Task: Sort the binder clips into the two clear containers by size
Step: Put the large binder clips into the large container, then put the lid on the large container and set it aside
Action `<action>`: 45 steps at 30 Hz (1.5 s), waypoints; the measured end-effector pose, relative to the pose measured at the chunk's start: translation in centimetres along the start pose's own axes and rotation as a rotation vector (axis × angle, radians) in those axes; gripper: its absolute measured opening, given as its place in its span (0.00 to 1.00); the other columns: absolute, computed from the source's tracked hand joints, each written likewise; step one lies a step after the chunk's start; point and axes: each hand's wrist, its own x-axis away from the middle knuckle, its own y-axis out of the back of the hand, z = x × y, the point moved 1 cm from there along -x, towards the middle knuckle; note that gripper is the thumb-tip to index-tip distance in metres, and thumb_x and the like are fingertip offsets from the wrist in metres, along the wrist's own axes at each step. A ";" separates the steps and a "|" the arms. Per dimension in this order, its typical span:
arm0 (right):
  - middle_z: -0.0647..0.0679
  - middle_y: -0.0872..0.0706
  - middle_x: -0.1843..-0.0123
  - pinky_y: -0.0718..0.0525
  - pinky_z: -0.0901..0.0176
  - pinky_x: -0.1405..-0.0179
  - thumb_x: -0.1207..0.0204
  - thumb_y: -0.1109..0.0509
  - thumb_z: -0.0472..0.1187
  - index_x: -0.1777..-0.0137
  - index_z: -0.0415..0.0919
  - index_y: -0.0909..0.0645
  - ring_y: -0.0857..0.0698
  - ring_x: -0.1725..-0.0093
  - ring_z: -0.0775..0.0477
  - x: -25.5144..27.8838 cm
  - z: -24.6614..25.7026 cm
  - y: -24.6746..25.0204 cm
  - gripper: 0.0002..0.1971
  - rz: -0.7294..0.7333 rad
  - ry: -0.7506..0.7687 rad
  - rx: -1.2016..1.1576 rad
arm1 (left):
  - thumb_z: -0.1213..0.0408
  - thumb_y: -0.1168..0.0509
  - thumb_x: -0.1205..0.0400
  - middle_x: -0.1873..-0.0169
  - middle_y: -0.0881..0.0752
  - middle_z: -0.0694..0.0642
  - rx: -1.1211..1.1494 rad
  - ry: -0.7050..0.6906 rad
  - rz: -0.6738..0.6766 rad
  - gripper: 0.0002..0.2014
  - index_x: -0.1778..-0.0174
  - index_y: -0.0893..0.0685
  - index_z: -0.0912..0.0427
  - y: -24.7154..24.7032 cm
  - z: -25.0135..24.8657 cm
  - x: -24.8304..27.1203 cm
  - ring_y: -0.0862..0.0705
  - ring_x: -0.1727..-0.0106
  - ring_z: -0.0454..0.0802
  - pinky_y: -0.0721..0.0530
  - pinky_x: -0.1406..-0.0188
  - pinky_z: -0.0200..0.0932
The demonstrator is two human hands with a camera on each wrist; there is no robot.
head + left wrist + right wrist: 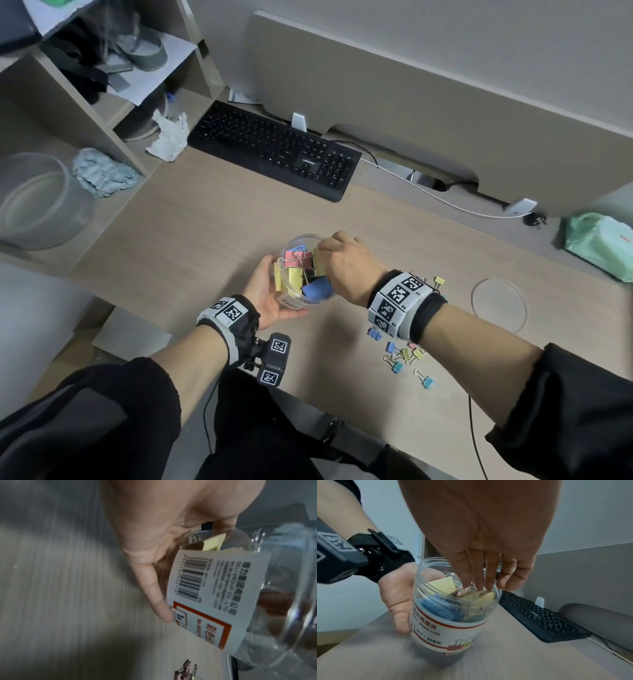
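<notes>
A clear labelled jar [291, 303] with several large yellow, pink and blue binder clips inside is tilted above the desk. My left hand [265, 291] grips its side and base; the left wrist view shows my fingers [154, 588] against the jar's label [214, 588]. My right hand [323, 246] reaches into the jar's mouth. Its fingertips [488, 586] pinch a large yellow clip [488, 597] just inside the rim of the jar [447, 628]. Several small clips [404, 356] lie on the desk under my right wrist.
A clear round lid [498, 305] lies flat on the desk to the right. A black keyboard [274, 147] sits at the back, a green packet [599, 240] at the far right. A large clear tub [37, 202] stands on the left shelf.
</notes>
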 end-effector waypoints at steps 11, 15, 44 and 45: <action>0.38 0.22 0.33 0.21 0.38 0.37 0.24 0.33 0.34 0.34 0.36 0.20 0.22 0.34 0.33 8.2 -9.5 -2.1 0.17 -0.261 -0.386 -0.453 | 0.35 0.47 0.16 0.35 0.10 0.65 -0.057 0.068 0.021 0.31 0.31 0.13 0.51 -6.7 2.3 -2.2 0.12 0.38 0.69 0.10 0.48 0.67; 0.39 0.28 0.26 0.24 0.40 0.33 0.24 0.31 0.46 0.25 0.41 0.31 0.29 0.29 0.33 13.9 -15.5 -4.8 0.28 -0.053 -0.755 -0.332 | 0.35 0.48 0.16 0.37 0.10 0.65 -0.105 0.079 0.043 0.30 0.33 0.12 0.51 -10.4 3.5 -3.0 0.11 0.43 0.66 0.12 0.45 0.66; 0.42 0.31 0.38 0.21 0.45 0.35 0.42 0.31 0.75 0.23 0.51 0.40 0.21 0.42 0.37 13.2 -15.9 0.5 0.50 -0.418 -0.769 -0.589 | 0.36 0.45 0.18 0.39 0.08 0.65 -0.100 0.074 0.064 0.31 0.31 0.12 0.53 -13.3 4.6 -3.9 0.11 0.39 0.68 0.11 0.46 0.63; 0.42 0.32 0.38 0.22 0.48 0.35 0.41 0.31 0.74 0.22 0.53 0.40 0.23 0.41 0.39 12.6 -15.2 1.3 0.50 -0.458 -0.723 -0.606 | 0.36 0.45 0.18 0.39 0.08 0.65 -0.089 0.070 0.065 0.32 0.29 0.13 0.53 -13.0 4.3 -3.6 0.10 0.40 0.68 0.12 0.44 0.64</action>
